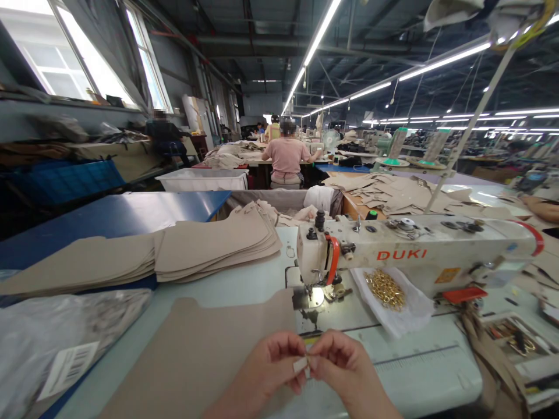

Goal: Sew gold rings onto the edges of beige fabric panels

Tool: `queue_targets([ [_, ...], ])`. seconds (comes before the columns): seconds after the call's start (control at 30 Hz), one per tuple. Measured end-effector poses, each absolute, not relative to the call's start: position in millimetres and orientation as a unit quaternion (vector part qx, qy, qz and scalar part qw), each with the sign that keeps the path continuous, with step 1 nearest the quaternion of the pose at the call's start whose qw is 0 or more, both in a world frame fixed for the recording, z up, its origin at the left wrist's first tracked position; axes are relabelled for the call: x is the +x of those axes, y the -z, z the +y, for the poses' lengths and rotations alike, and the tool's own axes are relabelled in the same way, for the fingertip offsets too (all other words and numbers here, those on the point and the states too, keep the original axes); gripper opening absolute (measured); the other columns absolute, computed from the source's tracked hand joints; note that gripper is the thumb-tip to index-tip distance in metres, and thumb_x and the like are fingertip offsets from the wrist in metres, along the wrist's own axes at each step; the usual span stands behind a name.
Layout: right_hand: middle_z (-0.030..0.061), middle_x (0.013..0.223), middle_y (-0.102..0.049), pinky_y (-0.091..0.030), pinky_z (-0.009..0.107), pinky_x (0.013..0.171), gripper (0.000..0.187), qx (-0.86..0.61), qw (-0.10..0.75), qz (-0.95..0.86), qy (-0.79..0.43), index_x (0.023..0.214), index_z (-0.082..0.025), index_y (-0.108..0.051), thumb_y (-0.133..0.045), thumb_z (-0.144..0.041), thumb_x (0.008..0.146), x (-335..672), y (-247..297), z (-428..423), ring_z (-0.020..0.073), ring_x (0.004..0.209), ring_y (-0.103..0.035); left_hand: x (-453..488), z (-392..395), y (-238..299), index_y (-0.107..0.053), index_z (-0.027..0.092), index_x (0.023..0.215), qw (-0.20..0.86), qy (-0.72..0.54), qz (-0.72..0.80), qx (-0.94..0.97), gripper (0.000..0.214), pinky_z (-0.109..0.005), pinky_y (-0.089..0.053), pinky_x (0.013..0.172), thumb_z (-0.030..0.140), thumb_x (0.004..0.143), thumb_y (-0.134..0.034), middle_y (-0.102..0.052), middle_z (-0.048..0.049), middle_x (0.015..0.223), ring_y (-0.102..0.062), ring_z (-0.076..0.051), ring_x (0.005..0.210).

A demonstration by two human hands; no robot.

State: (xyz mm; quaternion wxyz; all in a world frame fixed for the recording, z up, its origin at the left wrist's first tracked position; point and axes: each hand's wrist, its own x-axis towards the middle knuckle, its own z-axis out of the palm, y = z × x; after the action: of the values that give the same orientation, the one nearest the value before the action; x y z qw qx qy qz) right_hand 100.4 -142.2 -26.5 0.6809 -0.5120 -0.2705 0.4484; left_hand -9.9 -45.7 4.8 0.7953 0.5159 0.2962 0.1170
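Observation:
My left hand (283, 358) and my right hand (338, 364) meet at the front of the sewing machine, fingertips pinched together. Between them is a small pale fabric tab (300, 365), and a tiny gold-coloured bit at the fingertips is too small to make out. Under and left of my left hand lies a large beige fabric panel (209, 337), its far right corner by the needle plate. The white sewing machine (393, 250) stands just beyond both hands. Gold metal hardware pieces (386, 290) lie heaped on a white plastic bag (410, 320) under its arm.
Stacked beige panels (218, 244) lie at the left, near a clear plastic bag (70, 343) with a barcode label. An open box (515, 337) of small parts and hanging beige strips (493, 361) are at the right. A person in pink (286, 154) sits ahead.

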Motion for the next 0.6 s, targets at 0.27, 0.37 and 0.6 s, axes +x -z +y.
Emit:
queue_targets([
  [0.27, -0.0003, 0.059, -0.064, -0.049, 0.026, 0.058, 0.034, -0.499, 0.686, -0.28, -0.449, 0.066, -0.019, -0.062, -0.081, -0.047, 0.061, 96.9, 16.7, -148.1, 0.0142, 0.057, -0.061, -13.2, -45.4, -14.8, -0.058, 0.016, 0.056, 0.8, -0.101, 0.301, 0.509, 0.026, -0.022, -0.038, 0.051, 0.031, 0.05, -0.079, -0.058, 0.0027, 0.049, -0.048, -0.009, 0.048],
  [0.37, -0.0001, 0.059, -0.065, -0.048, 0.026, 0.059, 0.031, -0.477, 0.667, -0.297, -0.489, 0.068, -0.019, -0.063, -0.081, -0.044, 0.064, 101.9, 15.6, -150.3, 0.0143, 0.058, -0.061, -17.4, -49.9, -17.3, -0.06, 0.015, 0.061, 0.827, -0.097, 0.286, 0.474, 0.026, -0.021, -0.039, 0.053, 0.032, 0.055, -0.079, -0.063, -0.0006, 0.056, -0.051, -0.01, 0.053],
  [0.6, -0.0001, 0.065, -0.064, -0.046, 0.026, 0.062, 0.031, -0.47, 0.639, -0.309, -0.524, 0.077, -0.019, -0.062, -0.076, -0.046, 0.07, 104.7, 11.0, -154.4, 0.0138, 0.062, -0.06, -14.5, -50.7, -9.2, -0.054, 0.017, 0.057, 0.825, -0.095, 0.288, 0.477, 0.026, -0.021, -0.037, 0.051, 0.032, 0.053, -0.075, -0.061, -0.0009, 0.053, -0.051, -0.011, 0.051],
])
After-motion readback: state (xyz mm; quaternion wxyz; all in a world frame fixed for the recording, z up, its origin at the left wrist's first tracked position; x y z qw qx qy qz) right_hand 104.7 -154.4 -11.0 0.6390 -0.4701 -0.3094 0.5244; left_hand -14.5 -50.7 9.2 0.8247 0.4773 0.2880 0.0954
